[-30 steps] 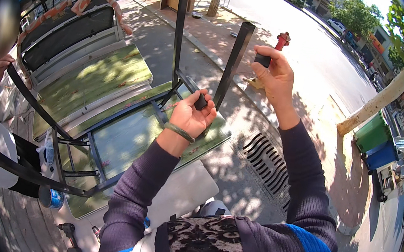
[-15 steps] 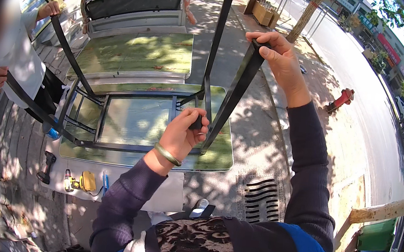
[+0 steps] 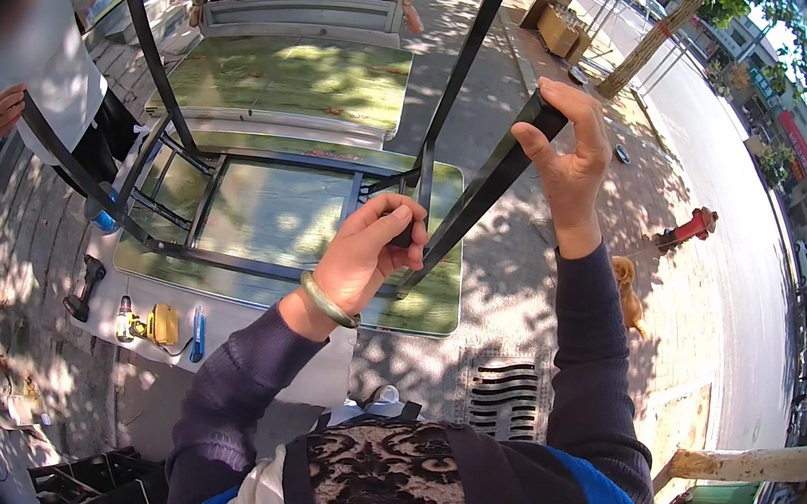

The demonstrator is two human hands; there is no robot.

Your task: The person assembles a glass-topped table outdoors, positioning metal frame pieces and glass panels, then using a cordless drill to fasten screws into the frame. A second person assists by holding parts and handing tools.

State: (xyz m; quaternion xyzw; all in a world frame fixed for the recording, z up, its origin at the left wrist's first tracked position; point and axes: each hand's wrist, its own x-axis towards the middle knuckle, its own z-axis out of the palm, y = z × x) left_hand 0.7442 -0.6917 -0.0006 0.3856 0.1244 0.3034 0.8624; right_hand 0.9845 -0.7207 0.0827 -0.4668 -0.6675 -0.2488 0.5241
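A black metal table frame (image 3: 271, 266) rests upside down on a green-and-white patterned glass top, legs pointing up. My right hand (image 3: 577, 152) grips the upper end of the near right leg (image 3: 482, 187), thumb on one side and fingers curled over the other. Between the bent fingers of my left hand (image 3: 359, 247) is a small black block-like piece, perhaps a leg cap (image 3: 404, 235); part of it is hidden. That hand is in front of the frame's right end. The far right leg (image 3: 463, 68) stands free of any hand.
A person (image 3: 54, 58) at the left holds the two left legs. A black power tool (image 3: 87, 288), a yellow drill (image 3: 128, 319) and a blue knife-like tool (image 3: 199, 335) lie near the front edge. Another patterned top (image 3: 293, 82) lies behind. A dog (image 3: 629, 290) stands at right.
My view has shifted slightly. My right thumb and fingers have opened wider around the leg's end. My left hand still holds the black piece. A dog has come into sight beside my right arm.
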